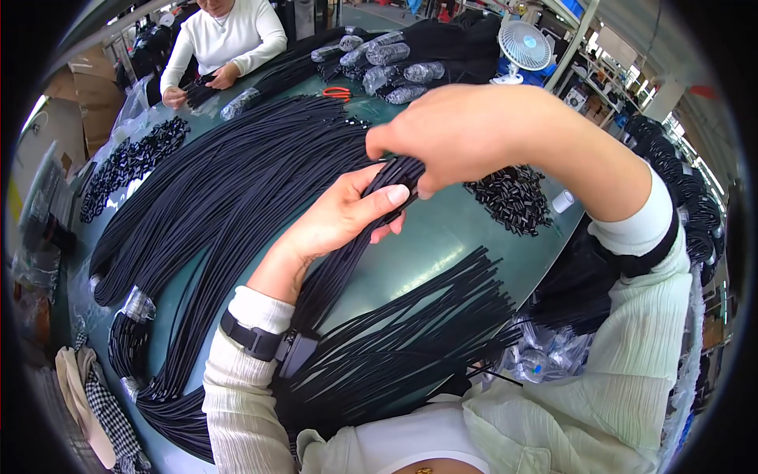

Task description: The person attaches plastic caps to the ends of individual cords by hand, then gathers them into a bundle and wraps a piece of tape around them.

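A bundle of thin black cables [339,267] lies in my left hand [345,212], whose fingers are wrapped round it just below the ends. The thumb presses along the top of the bundle. My right hand [466,130] reaches over from the right, slightly blurred, with its fingers curled about the upper ends of the same bundle. Part of those ends is hidden behind the right hand. Beside my left forearm, a large heap of long black cables [205,189] stretches across the table. More loose cables [426,316] fan out nearer to me.
Small black tube pieces [513,201] lie piled right of my hands, by a white cylinder [563,201]. Another pile of small black parts [130,166] is at left. Red-handled pliers [336,93], wrapped bundles [387,54] and a fan [524,46] are farther off. A co-worker [225,39] sits opposite.
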The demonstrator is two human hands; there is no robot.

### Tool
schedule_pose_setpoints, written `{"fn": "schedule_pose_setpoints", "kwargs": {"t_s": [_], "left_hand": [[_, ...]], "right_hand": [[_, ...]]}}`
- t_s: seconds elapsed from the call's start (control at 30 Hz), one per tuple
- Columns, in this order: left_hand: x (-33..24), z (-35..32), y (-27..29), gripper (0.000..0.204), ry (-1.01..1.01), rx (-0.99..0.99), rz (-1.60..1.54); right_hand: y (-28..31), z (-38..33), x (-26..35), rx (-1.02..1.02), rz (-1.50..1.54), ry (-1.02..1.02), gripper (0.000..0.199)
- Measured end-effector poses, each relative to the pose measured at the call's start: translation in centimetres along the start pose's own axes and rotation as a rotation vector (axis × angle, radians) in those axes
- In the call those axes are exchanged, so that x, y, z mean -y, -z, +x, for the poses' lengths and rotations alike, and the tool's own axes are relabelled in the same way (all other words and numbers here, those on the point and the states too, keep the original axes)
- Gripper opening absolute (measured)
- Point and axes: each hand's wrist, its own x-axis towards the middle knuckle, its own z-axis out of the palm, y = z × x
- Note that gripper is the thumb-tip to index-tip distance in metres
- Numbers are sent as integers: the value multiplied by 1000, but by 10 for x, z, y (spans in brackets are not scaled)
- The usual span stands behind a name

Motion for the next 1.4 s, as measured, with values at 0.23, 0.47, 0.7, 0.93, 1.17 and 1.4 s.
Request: {"fn": "schedule_pose_setpoints", "kwargs": {"t_s": [0.23,0.47,0.7,0.93,1.17,1.4], "left_hand": [[-5,-12,11,32,-57,-118,-153],[-4,-9,10,40,-76,-139,-152],[-15,-19,13,31,-89,-163,-193],[-22,-24,12,32,-54,-226,-61],[-27,-28,20,34,-35,-103,-126],[-23,-28,22,28,-19,-128,-224]], "right_hand": [[-26,-45,-58,-1159,507,164,42],[-131,21,-3,-1000,1252,13,29],[-125,29,-4,-1263,1486,191,13],[-103,32,7,-1366,1581,222,18],[-98,38,8,-1360,1606,144,15],[-116,54,34,-1114,1606,539,57]]}}
